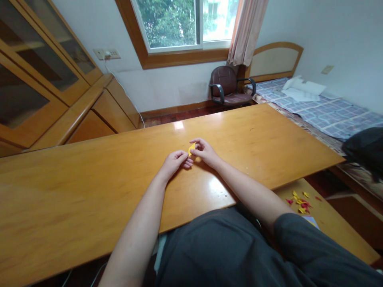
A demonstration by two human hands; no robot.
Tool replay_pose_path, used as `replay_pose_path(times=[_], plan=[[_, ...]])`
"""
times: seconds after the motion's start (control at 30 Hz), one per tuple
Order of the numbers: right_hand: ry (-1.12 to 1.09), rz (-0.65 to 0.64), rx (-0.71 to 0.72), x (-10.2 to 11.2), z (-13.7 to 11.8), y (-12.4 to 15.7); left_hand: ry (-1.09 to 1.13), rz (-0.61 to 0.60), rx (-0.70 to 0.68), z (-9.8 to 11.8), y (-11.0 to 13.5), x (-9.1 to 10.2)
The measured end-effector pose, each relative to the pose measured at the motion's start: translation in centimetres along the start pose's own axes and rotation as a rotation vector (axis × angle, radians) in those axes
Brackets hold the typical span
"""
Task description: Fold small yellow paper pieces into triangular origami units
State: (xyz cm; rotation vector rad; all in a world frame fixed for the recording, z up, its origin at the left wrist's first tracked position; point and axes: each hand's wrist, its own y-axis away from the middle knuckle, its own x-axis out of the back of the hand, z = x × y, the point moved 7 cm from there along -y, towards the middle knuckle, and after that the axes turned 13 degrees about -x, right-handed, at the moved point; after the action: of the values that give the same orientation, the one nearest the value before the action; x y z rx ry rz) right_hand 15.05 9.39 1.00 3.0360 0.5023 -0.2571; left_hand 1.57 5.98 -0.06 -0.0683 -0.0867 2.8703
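Since both hands meet over the wooden tabletop (89,179), the grip's pretty easy to read: a small folded yellow paper (192,147) is caught right between them. Left hand (176,160) comes in from its 8 o'clock, thumb and fingertips pinched on the lower corner. Right hand (206,152) is at 3 o'clock, thumb pressed on the paper, index finger loosely arched out above it. Further off at 4 o'clock, red and yellow folded paper pieces (303,208) sit on a lower wooden surface (338,227).
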Motion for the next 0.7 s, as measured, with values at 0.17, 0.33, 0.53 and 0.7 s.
replay_pose_path(times=[0.17,0.33,0.53,0.7], plan=[[0.0,-0.006,0.009,-0.09,-0.04,0.06,-0.034,-0.008,-0.006,0.42,0.24,-0.06],[0.008,0.006,0.008,-0.04,-0.02,-0.02,-0.025,-0.033,-0.002,0.26,0.25,-0.08],[0.042,0.035,0.016,0.2,-0.24,0.1,-0.022,-0.045,0.034,-0.22,0.22,-0.04],[0.041,0.036,0.012,0.17,-0.22,0.16,0.01,-0.03,0.047,0.03,0.28,-0.22]])
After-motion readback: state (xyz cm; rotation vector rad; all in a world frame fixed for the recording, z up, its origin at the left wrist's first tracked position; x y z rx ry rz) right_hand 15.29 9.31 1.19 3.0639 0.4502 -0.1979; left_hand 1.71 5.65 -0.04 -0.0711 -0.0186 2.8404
